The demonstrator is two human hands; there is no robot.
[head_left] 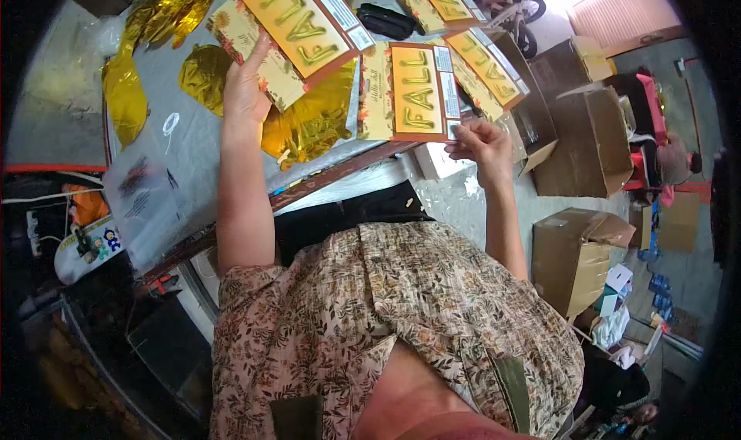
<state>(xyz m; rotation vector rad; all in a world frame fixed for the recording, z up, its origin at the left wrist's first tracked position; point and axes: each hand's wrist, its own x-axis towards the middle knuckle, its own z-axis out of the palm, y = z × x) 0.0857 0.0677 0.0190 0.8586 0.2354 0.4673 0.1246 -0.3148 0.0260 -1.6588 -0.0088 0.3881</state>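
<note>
My left hand (247, 91) is closed on the edge of a printed card (309, 25), its thumb lying across the front. The card shows gold balloon-style letters, autumn leaves and a brown border. A second card (421, 91) of the same design stands to its right. My right hand (486, 140) pinches that card by its lower right corner. Under and beside my left hand lie crinkled gold foil balloons (312, 131). Behind the right card, two more matching cards (488, 66) lie at the table's far right end.
The grey table (174, 143) bears a clear plastic bag (145, 204) and a black object (386, 22). Open cardboard boxes (583, 143) stand on the floor at right, with a taped carton (571, 266) nearer. A person (673, 160) is farther right. A motorcycle (505, 4) stands behind.
</note>
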